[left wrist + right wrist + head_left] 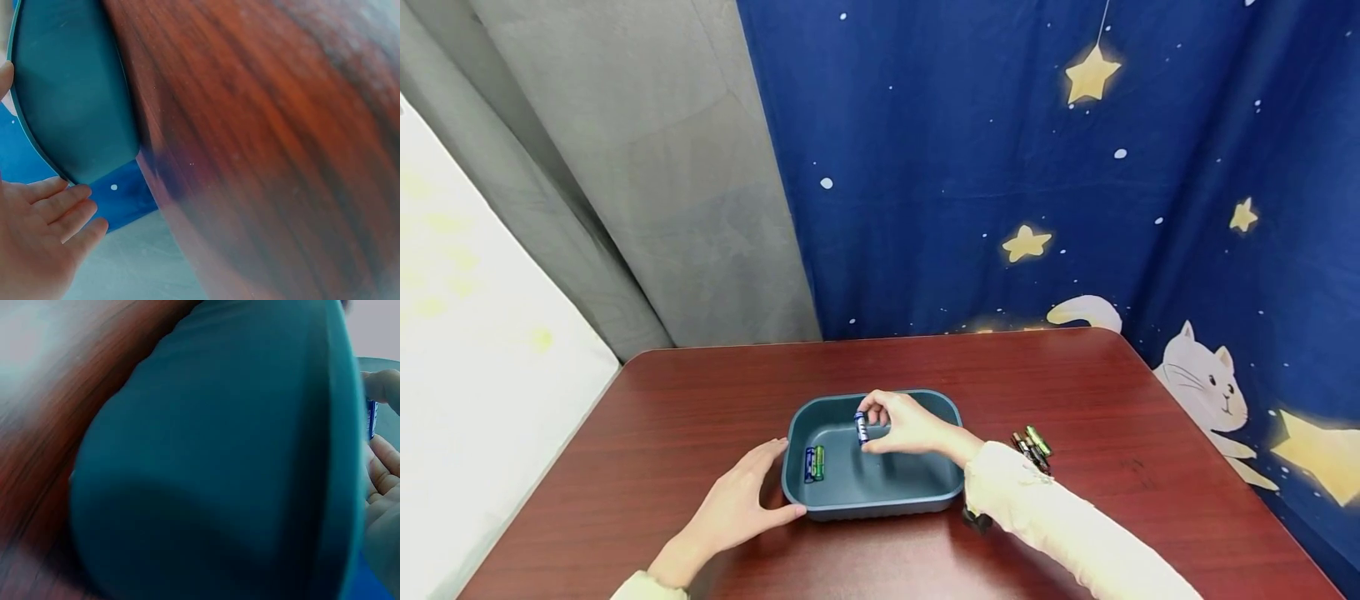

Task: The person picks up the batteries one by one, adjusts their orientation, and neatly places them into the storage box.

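Note:
A teal plastic bin (872, 505) sits on the table. My right hand (904, 423) is over its middle and pinches a blue and white battery (861, 428) between thumb and fingers. That battery (372, 417) is partly hidden behind the bin wall in the right wrist view. Inside the bin at the left, a blue battery (808, 465) and a green battery (818, 463) lie side by side. My left hand (741, 496) rests against the bin's left end, its thumb at the near corner and its fairly straight fingers at the rim (44, 157).
Several loose batteries (1032, 450) lie on the dark red table (715, 400) right of the bin, partly behind the right sleeve (1060, 525). A small black object (977, 520) shows beneath that sleeve. Grey and blue curtains (940, 167) hang behind the table.

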